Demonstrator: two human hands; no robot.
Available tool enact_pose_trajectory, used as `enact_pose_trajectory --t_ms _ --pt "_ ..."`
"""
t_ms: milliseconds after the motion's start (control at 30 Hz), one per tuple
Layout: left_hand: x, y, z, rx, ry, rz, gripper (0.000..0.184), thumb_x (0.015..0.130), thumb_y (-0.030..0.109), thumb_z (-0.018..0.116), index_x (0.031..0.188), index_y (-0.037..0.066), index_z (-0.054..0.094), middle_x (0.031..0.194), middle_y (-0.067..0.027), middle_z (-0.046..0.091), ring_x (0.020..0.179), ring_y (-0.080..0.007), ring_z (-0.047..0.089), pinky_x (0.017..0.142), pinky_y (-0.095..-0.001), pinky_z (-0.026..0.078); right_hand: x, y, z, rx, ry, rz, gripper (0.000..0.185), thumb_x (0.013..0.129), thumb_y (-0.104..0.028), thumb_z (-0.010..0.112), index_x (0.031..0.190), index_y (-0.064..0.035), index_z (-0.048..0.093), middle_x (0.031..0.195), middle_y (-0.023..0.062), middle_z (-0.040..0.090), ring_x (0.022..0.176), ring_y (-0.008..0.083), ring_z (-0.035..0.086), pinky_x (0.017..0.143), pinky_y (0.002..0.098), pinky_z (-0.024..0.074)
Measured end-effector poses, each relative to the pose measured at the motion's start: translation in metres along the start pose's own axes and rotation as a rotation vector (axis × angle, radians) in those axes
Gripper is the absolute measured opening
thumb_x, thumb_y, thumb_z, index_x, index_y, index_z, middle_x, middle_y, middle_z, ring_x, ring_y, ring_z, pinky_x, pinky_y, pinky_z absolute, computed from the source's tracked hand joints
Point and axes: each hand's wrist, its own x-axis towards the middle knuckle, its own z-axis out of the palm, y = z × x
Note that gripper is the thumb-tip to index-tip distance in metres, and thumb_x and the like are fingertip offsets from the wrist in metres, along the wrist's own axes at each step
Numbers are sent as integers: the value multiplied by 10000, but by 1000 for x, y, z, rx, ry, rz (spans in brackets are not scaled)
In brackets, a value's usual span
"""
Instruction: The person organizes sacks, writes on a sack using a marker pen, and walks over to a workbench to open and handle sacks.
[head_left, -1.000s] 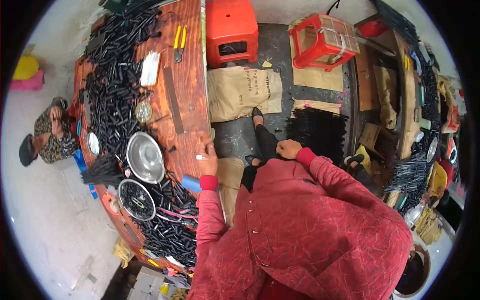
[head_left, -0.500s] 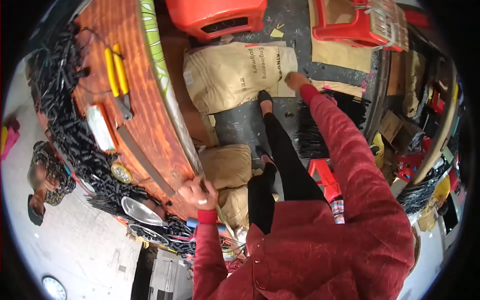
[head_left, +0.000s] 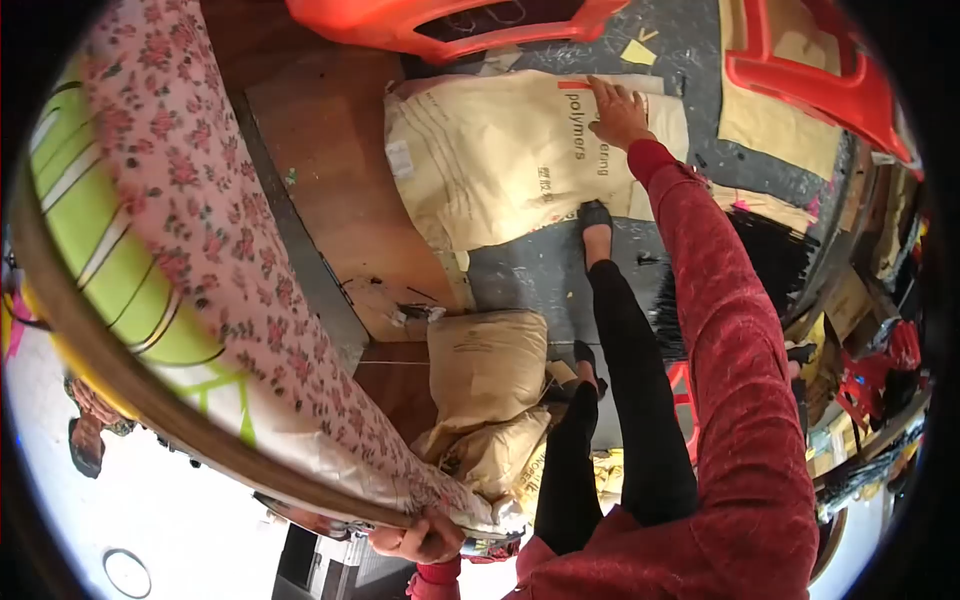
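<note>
My right hand [head_left: 620, 112] reaches down over a large cream sack [head_left: 480, 150] printed with "polymers", lying on the floor. Its fingers are spread, and whether they touch the sack I cannot tell. My left hand [head_left: 420, 540] is down at the near end of the table edge [head_left: 250, 445], fingers curled against it. Anything else inside that hand is hidden. The tabletop is now seen almost edge-on, with pink floral cloth [head_left: 190, 170] and a green patterned cloth [head_left: 140, 270] hanging along its side.
A red plastic stool [head_left: 450, 25] stands beyond the sack, another red stool [head_left: 815, 70] to its right. Fuller tan sacks [head_left: 485, 365] sit beside my legs. Black thin strips [head_left: 765, 255] lie on the floor at right. Another person [head_left: 90, 430] is at far left.
My view has dropped and tilted, so the tools and black pieces on the tabletop no longer show. My right hand has moved over the sack and spread its fingers. My left hand stays by the table edge.
</note>
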Motion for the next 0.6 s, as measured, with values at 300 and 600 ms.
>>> enact_pose_trajectory --t_ms 300,600 --pt "27 19 -4 8 -2 -41 240 688 26 601 885 160 568 856 -57 363 781 -219 396 692 -348 336 -142 -28 49 239 -213 -244 411 790 -392 616 1155 -204 633 1089 58 665 909 264 657 740 430 496" --pt "37 24 -15 -152 -44 -84 242 667 10 633 889 105 635 832 -110 458 801 -274 456 696 -390 406 -280 -41 -37 126 -280 -128 289 765 -272 620 1028 -156 608 848 139 670 847 344 644 723 465 488"
